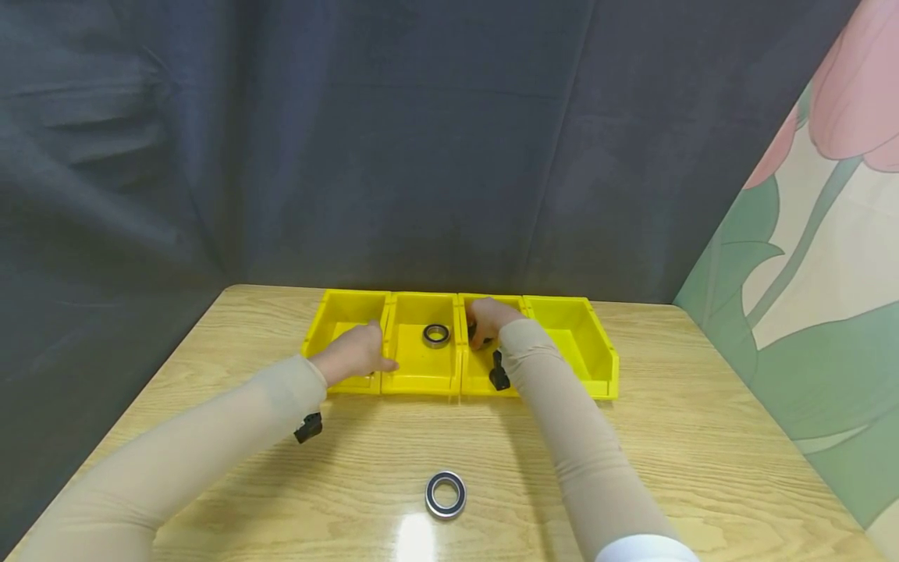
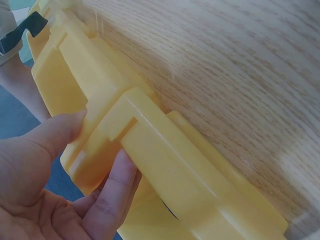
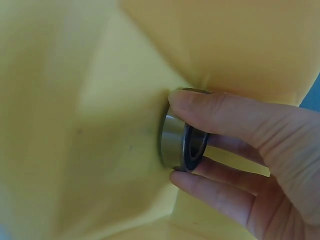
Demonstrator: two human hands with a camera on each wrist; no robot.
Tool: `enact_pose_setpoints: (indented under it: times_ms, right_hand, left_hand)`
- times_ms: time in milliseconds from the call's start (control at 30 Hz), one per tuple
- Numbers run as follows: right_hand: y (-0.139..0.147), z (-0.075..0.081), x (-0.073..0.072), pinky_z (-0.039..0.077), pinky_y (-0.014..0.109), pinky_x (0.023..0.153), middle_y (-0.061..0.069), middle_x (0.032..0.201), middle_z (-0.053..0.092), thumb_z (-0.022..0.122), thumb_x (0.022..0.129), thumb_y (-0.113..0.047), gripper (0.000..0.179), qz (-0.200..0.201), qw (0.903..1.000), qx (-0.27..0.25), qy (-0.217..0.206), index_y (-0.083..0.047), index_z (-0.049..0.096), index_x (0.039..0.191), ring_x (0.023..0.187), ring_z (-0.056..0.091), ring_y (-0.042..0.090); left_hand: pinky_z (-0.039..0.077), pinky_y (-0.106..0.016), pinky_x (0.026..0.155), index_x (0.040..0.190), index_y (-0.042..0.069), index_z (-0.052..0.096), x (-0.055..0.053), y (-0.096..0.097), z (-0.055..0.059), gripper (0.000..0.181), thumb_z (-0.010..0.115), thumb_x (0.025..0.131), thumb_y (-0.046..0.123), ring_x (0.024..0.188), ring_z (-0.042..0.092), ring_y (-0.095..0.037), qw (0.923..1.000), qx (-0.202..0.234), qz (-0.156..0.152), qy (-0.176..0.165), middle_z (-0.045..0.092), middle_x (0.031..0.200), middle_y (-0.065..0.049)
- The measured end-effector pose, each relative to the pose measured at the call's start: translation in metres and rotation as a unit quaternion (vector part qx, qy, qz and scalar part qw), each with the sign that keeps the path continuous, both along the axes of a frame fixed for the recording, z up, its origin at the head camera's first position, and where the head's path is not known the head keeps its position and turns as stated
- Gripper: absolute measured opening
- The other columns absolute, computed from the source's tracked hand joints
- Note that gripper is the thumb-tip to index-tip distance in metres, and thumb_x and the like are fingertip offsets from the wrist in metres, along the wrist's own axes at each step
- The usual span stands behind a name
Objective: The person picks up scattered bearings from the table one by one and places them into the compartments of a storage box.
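Observation:
Several yellow bins [image 1: 421,382] stand side by side in a row at the back of the table. My left hand [image 1: 354,351] grips the walls where the two leftmost bins meet; in the left wrist view the thumb [image 2: 67,127] lies on one side and the fingers [image 2: 117,190] on the other. Inside the third bin from the left, my right hand [image 1: 488,316] pinches a ball bearing [image 3: 174,142] by its rim, close against the yellow plastic. Another ball bearing [image 1: 436,345] lies in the second bin. A larger-looking bearing [image 1: 445,477] lies flat on the table nearer the front.
The wooden table [image 1: 674,437] extends around the bins. A dark curtain [image 1: 421,156] hangs behind it, and a flower-painted panel [image 1: 829,312] stands at the right. The rightmost bin [image 1: 602,386] is beside my right forearm.

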State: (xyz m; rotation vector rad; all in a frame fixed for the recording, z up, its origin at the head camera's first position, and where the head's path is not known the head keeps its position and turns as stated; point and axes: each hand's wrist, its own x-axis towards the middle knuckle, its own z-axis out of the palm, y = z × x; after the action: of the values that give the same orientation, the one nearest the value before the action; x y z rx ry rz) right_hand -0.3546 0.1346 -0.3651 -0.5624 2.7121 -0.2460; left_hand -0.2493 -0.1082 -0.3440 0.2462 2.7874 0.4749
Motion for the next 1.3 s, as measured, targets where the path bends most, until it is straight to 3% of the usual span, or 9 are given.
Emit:
enact_pose_setpoints:
  times_ms: [267, 700, 1000, 1167, 1300]
  right_hand:
    - [0.0, -0.002, 0.002, 0.051, 0.035, 0.091, 0.011, 0.121, 0.065, 0.082, 0.077, -0.01, 0.045, -0.007, 0.9999, -0.008, 0.0, -0.003, 0.066, 0.118, 0.107, 0.06, 0.023]
    - [-0.001, -0.003, 0.004, 0.051, 0.037, 0.093, 0.012, 0.124, 0.064, 0.081, 0.078, -0.011, 0.047, -0.006, 0.9999, 0.001, 0.009, -0.002, 0.064, 0.121, 0.111, 0.06, 0.026]
    - [-0.001, -0.012, 0.002, 0.051, 0.036, 0.092, 0.01, 0.122, 0.064, 0.08, 0.079, -0.013, 0.045, 0.004, 0.9997, 0.014, 0.018, -0.003, 0.065, 0.12, 0.108, 0.06, 0.024]
    - [0.002, -0.006, 0.007, 0.049, 0.038, 0.095, 0.011, 0.126, 0.063, 0.081, 0.079, -0.016, 0.049, 0.018, 0.9995, 0.009, 0.024, -0.004, 0.063, 0.123, 0.114, 0.059, 0.026]
    - [0.006, 0.013, 0.018, 0.048, 0.04, 0.098, 0.013, 0.127, 0.063, 0.077, 0.082, -0.015, 0.046, 0.051, 0.9977, 0.0, 0.046, -0.003, 0.062, 0.124, 0.118, 0.057, 0.029]
  left_hand:
    - [0.043, -0.026, 0.058, 0.142, -0.013, 0.03, 0.0, 0.0, 0.0, 0.082, 0.072, 0.088, 0.032, 0.066, 0.055, -0.017, 1.0, 0.0, 0.005, 0.004, 0.06, 0.085, -0.01]
    - [0.042, -0.025, 0.057, 0.142, -0.013, 0.029, 0.003, 0.001, 0.001, 0.081, 0.072, 0.088, 0.03, 0.064, 0.053, -0.017, 1.0, 0.004, 0.003, 0.003, 0.059, 0.079, -0.008]
    - [0.041, -0.026, 0.054, 0.141, -0.014, 0.03, 0.002, -0.001, -0.004, 0.082, 0.072, 0.088, 0.031, 0.058, 0.049, -0.015, 0.9999, 0.006, -0.005, 0.01, 0.059, 0.074, -0.008]
    - [0.041, -0.025, 0.054, 0.139, -0.013, 0.034, 0.002, 0.0, -0.004, 0.079, 0.073, 0.087, 0.032, 0.059, 0.051, -0.015, 0.9999, 0.005, 0.001, 0.011, 0.059, 0.073, -0.007]
    - [0.041, -0.025, 0.053, 0.141, -0.013, 0.031, 0.002, -0.001, -0.003, 0.082, 0.073, 0.087, 0.032, 0.058, 0.051, -0.015, 0.9999, 0.008, 0.002, 0.012, 0.06, 0.071, -0.007]
